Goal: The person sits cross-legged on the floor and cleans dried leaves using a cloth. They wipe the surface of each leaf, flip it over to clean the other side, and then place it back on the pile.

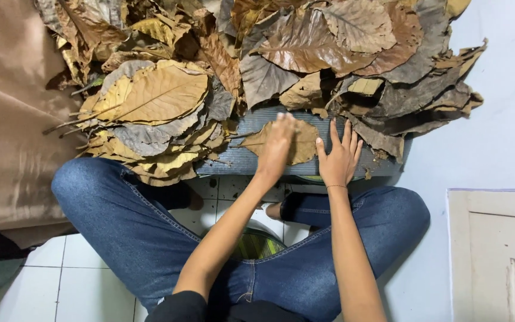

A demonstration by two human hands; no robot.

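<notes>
A single brown dried leaf [303, 143] lies flat on a dark grey ribbed mat [242, 160] in front of me. My left hand [276, 147] rests palm down on that leaf, slightly blurred. My right hand [339, 156] lies flat with fingers spread on the mat at the leaf's right edge. Neither hand grips anything. A neat stack of yellow-brown leaves [150, 116] sits on the mat's left end, stems pointing left. A loose heap of large brown and grey dried leaves [341, 48] covers the area beyond the mat.
I sit cross-legged in blue jeans [126, 220] on a white tiled floor [73, 274]. A tan cloth [7, 113] hangs at the left. A pale blue wall and a white door frame [490, 238] are at the right.
</notes>
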